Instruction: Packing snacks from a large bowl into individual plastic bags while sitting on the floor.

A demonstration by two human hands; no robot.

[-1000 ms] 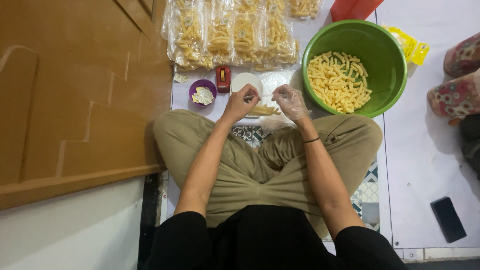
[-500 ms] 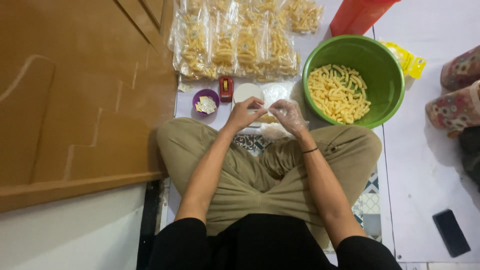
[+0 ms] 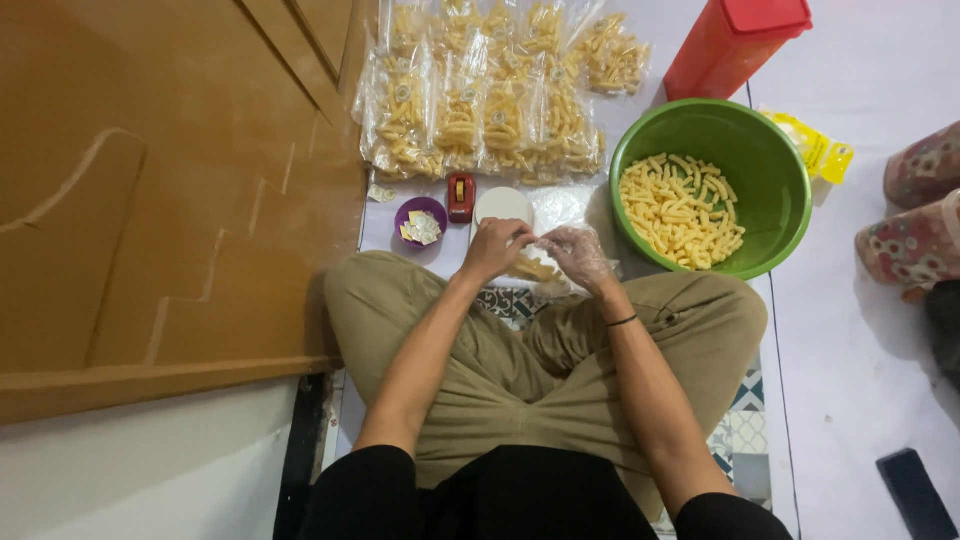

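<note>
Floor setup, cross-legged: left hand and plastic-gloved right hand pinch a small clear snack bag together — grip narrow — green plastic bowl of yellow puffs within right-hand reach.

Head camera, looking straight down

It looks from above at the seated person's crossed legs, with the green bowl and snack bags on the floor just ahead, fairly near.
</note>
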